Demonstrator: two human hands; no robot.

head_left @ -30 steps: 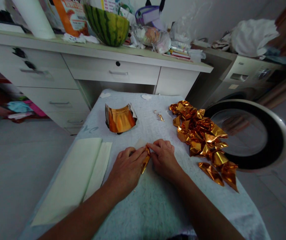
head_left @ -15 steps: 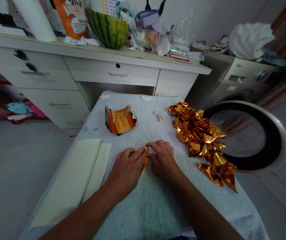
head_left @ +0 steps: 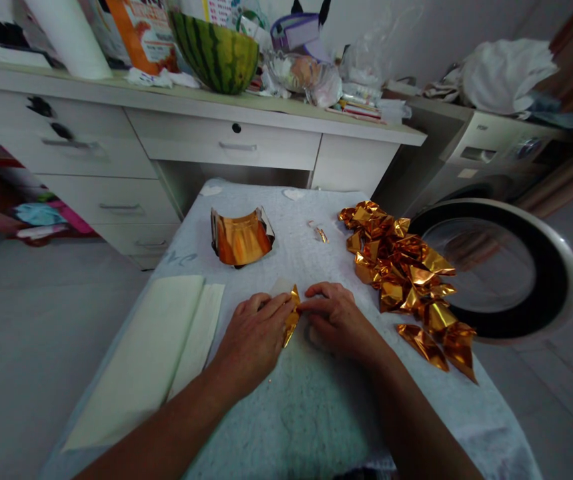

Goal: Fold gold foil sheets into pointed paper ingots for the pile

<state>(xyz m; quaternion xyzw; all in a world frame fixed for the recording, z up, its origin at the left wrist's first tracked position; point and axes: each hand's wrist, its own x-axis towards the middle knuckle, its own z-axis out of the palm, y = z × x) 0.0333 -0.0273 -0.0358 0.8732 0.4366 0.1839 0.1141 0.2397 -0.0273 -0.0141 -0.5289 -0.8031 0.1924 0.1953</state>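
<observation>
Near the middle of the cloth-covered table, my left hand presses a small folded piece of gold foil down, its fingers together. My right hand is at the foil's right edge, fingers bent and index fingertip touching it. A curved stack of gold foil sheets lies beyond my left hand. Folded gold foil pieces form a heap to the right. Pale paper sheets lie on the left, and a tiny gold scrap rests beyond my right hand.
Behind the table stands a white desk with drawers, bearing a cut watermelon, a paper roll and plastic bags. At the right, a washing machine's round door hangs open beside the table.
My right hand has shifted slightly right and down, its thumb drawn back from the foil. More of the folded foil shows between my hands. My left hand stays nearly in place.
</observation>
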